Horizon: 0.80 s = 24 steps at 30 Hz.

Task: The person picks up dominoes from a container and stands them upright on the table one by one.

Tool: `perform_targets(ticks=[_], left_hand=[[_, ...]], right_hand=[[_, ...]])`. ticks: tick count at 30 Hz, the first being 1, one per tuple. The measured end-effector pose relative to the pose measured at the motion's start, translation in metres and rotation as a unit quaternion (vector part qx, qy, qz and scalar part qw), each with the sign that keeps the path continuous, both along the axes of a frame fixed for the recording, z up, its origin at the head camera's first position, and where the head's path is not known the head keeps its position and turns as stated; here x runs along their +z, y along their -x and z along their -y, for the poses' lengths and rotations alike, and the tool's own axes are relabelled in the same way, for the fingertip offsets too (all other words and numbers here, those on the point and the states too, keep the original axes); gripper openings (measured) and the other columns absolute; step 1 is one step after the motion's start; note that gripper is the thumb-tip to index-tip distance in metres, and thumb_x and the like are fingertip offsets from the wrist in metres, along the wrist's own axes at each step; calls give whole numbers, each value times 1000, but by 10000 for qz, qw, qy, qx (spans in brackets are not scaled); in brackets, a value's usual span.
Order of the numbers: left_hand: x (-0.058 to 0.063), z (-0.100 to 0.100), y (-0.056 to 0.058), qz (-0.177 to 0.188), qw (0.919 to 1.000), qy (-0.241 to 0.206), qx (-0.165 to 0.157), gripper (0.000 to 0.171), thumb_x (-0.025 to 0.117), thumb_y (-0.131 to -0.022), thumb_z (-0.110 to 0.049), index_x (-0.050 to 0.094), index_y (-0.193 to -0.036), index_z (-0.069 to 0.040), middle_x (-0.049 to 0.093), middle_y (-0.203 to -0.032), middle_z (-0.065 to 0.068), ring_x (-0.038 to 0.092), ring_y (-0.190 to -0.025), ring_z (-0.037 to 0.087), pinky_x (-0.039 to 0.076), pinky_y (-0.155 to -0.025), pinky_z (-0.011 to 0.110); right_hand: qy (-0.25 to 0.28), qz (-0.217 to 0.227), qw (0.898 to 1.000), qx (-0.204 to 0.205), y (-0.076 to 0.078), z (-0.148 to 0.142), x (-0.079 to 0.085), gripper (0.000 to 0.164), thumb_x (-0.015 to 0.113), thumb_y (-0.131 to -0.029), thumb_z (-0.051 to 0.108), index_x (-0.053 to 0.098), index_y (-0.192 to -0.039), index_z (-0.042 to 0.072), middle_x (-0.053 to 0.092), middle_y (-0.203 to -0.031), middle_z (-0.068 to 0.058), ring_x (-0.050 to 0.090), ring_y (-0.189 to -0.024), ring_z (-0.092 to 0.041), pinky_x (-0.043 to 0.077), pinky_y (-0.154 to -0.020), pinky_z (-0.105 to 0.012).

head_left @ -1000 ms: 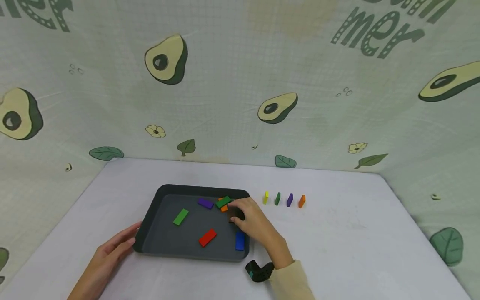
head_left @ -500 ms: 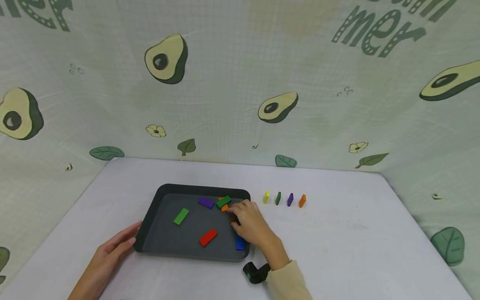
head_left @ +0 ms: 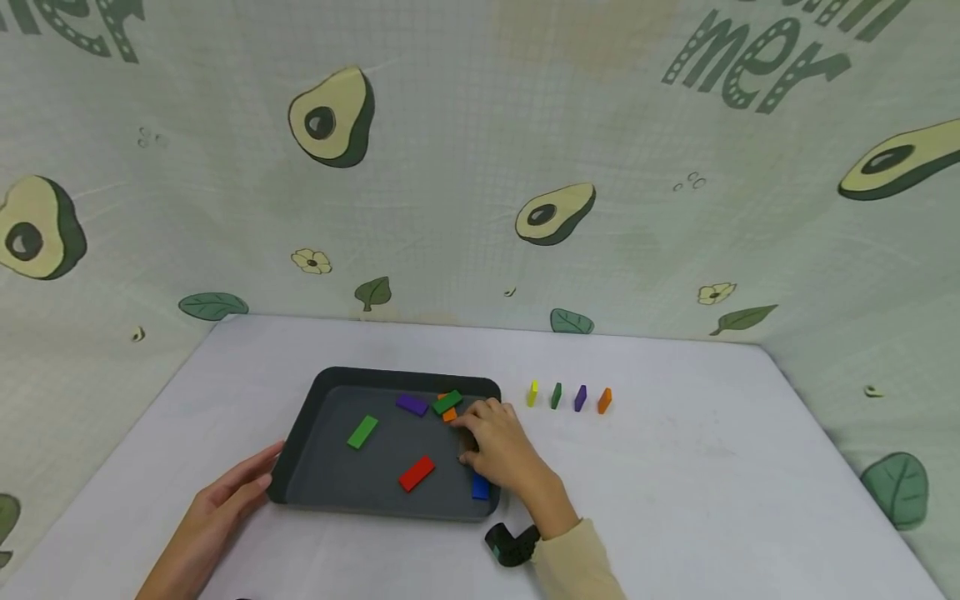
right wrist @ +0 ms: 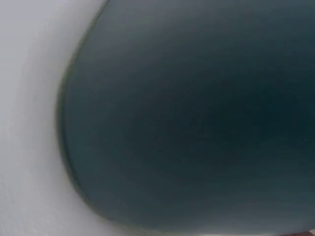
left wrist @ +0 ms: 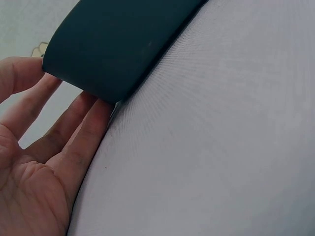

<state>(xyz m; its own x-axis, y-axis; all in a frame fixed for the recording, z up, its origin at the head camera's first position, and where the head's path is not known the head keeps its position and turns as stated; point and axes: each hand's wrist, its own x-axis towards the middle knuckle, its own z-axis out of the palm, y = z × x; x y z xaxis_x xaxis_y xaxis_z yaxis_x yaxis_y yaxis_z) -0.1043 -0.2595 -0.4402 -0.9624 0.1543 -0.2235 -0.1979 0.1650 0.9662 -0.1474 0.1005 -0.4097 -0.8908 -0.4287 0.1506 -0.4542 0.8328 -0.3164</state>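
Observation:
The dark grey tray (head_left: 390, 377) lies on the table with flat coloured blocks in it. My left hand (head_left: 213, 517) touches its outer left wall; in the left wrist view the straight fingers (left wrist: 74, 130) and thumb rest against the tray corner (left wrist: 113, 49). Over the tray's right side, my right hand (head_left: 498, 442) has thumb and fingers curled round a brown block (head_left: 468, 440), mostly hidden beneath them. A blue block (head_left: 480, 487) lies just below that hand. An orange block (head_left: 450, 415) with a dark green block (head_left: 447, 402) across it lies by the fingertips.
Also in the tray are a purple block (head_left: 412, 406), a light green block (head_left: 362, 432) and a red block (head_left: 417, 473). Right of the tray, yellow (head_left: 532, 393), green (head_left: 557, 396), purple (head_left: 581, 398) and orange blocks (head_left: 604, 401) stand upright in a row.
My right hand has shifted slightly left and down, now covering more of the brown block and part of the blue one. The left hand and the standing row have stayed put.

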Motion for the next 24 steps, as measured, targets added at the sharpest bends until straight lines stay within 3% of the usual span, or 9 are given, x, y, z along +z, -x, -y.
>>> perform_targets(ticks=[7,17,24], left_hand=[[-1,-1,1,-52,10000,36,-25,57,51,-96,-34,33,-145,-12,42,-133,-26,41,-112,-22,43,-86,5],[-1,-1,2,-37,10000,-11,-31,57,51,-96,-33,32,-145,-11,44,-130,-28,42,-111,-22,43,-85,6],[-3,1,2,-98,9999,-4,-28,55,50,-97,-32,33,-145,-11,44,-130,-29,42,-112,-22,44,-85,6]], right_hand=[[113,-6,9999,22,-1,0,1,37,78,-75,24,68,-109,11,54,-99,0,47,-90,-15,33,-78,-28],[531,468,9975,32,-2,-3,8,31,75,-79,19,66,-107,11,55,-93,-1,46,-76,-7,34,-83,-31],[851,638,9943,86,-1,-5,12,26,73,-80,15,66,-106,12,52,-87,2,46,-77,-7,35,-77,-28]])
